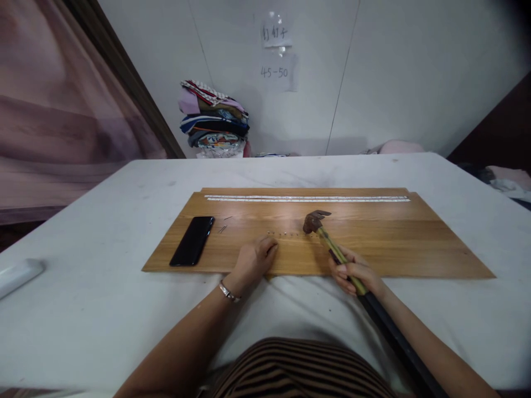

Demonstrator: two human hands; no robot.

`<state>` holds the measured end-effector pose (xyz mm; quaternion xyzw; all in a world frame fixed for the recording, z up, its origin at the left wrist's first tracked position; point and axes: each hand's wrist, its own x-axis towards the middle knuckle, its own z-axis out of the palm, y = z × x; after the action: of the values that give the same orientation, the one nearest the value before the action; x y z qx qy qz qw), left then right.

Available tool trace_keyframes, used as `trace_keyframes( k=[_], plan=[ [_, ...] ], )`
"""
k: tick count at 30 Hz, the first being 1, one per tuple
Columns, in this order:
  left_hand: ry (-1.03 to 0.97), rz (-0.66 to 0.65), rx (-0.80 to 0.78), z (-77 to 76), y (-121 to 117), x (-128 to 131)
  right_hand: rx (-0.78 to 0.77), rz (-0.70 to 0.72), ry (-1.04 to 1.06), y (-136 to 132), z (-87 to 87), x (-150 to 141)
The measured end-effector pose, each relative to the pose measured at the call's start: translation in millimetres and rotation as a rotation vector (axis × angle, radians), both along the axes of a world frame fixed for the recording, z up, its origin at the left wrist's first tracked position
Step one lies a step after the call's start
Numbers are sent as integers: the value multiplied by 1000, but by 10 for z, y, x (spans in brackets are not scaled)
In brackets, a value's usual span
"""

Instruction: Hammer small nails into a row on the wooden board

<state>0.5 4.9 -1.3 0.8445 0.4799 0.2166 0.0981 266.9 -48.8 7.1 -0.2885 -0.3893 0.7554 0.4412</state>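
The fingers [357,270] of my right hand are wrapped firmly around the handle of a claw hammer [375,309], its worn yellowish shaft running back into a black grip along my forearm. My left hand [255,255] rests on the board with its fingers curled in, near the left end of the row; whether a nail is pinched there I cannot tell. The rusty hammer head is over the right part of the row of small nails [285,233], claw turned away from me; I can't make out whether it touches one. I take the step in hand to be driving these nails into the wooden board [415,243]. As I judge it, another blow calls for the hammer's face square over a single nail, with my left fingers well clear. To the left on the board, a few loose nails [223,228] lie beside a black smartphone [192,241], and two marked white strips [307,197] run along the far side. The board lies flat on the white-covered table [103,232]. Beyond, a pile of folded clothes [215,119] stands near the wall, where a paper sign [274,72] reads 45-50.
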Motion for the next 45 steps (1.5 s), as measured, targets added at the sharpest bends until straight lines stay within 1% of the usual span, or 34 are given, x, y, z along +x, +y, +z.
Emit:
trace_keyframes(
  k=[10, 19, 27, 35, 45],
  plan=[
    [8, 10, -11, 13, -9, 8, 39, 3, -20, 3, 16, -3],
    [13, 8, -6, -16, 2, -2, 29, -15, -62, 22, -98, -14],
    [11, 14, -25, -1, 2, 1, 32, -44, -58, 6, -61, -8],
    [8, 13, -22, 6, -6, 0, 35, -14, -34, 29, -82, -12],
    [1, 3, -16, 8, -4, -1, 22, -13, -42, 3, -29, -11]
  ],
)
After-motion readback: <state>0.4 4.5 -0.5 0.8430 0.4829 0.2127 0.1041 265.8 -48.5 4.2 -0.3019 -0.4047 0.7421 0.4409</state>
